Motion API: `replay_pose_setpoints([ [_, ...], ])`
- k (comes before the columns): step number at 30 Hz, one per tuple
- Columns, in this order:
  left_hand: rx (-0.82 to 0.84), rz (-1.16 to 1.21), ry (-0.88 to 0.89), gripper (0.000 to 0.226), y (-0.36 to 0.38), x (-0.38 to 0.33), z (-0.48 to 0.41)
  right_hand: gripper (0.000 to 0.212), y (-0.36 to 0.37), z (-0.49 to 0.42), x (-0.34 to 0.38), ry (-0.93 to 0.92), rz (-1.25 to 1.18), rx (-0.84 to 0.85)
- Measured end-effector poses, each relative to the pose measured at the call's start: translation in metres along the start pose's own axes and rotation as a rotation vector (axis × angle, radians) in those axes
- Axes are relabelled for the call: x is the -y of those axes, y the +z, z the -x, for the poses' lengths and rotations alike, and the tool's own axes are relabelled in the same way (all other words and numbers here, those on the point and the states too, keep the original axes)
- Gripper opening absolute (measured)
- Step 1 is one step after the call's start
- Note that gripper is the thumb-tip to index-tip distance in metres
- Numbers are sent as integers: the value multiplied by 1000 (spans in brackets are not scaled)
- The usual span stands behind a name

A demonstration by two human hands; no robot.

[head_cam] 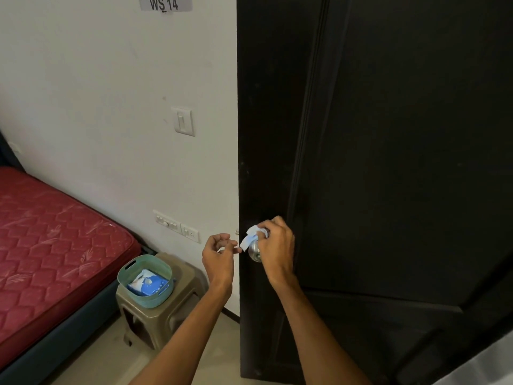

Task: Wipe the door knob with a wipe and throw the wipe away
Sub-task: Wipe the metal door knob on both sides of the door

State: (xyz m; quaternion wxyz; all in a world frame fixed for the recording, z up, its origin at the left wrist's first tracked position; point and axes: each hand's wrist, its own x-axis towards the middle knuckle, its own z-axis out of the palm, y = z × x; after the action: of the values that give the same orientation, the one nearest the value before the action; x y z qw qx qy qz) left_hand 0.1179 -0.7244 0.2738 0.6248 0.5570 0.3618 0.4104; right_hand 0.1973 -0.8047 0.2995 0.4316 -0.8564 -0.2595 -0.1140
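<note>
Round silver metal door knob point(254, 252): mounted near the left edge of the dark wooden door point(388, 162). Crumpled pale blue wipe point(251, 237): pressed on top of the knob, pinched in the right hand point(274, 241). Left hand point(218, 255): just beside the knob, fingers loosely curled, holding nothing. Teal plastic basket point(145, 282): on a brown plastic stool point(166, 307), containing a blue wipe packet point(148, 284).

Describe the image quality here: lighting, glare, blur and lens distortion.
Head view: even, soft indoor light on the wall; the door is so dark its panels barely show. A small highlight sits on the knob. The wipe and right hand are fairly sharp; the left hand is slightly soft. Wide-angle bending curves the door's edge and the bed.
</note>
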Motion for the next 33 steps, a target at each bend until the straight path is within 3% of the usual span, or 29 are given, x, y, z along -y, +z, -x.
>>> replay_pose_setpoints([
  [3, -1, -3, -10, 14, -5, 2, -4, 14, 0, 10, -15, 169, -226, -190],
  [5, 2, -5, -32, 13, -9, 6, -6, 22, 1, 17, -26, 309, -448, -254],
  [10, 75, -1, -163, 14, -8, 14, -3, 29, 14, 21, -40, 713, -808, -194],
  [14, 213, 25, -291, 17, 0, 19, -1, 29, 25, 24, -40, 882, -1003, -147],
  [18, 244, 38, -314, 17, 5, 23, 0, 25, 20, 21, -42, 810, -980, -317],
  [24, 242, 53, -320, 18, 1, 24, -5, 14, 8, 14, -24, 224, -454, -332],
  [26, 252, 60, -322, 18, 0, 23, -5, 13, 7, 12, -21, 132, -364, -326],
  [29, 274, 62, -331, 18, -2, 23, -5, 15, 10, 15, -25, 252, -425, -350],
  [33, 313, 64, -379, 18, -7, 21, -6, 26, 23, 26, -36, 698, -751, -334],
])
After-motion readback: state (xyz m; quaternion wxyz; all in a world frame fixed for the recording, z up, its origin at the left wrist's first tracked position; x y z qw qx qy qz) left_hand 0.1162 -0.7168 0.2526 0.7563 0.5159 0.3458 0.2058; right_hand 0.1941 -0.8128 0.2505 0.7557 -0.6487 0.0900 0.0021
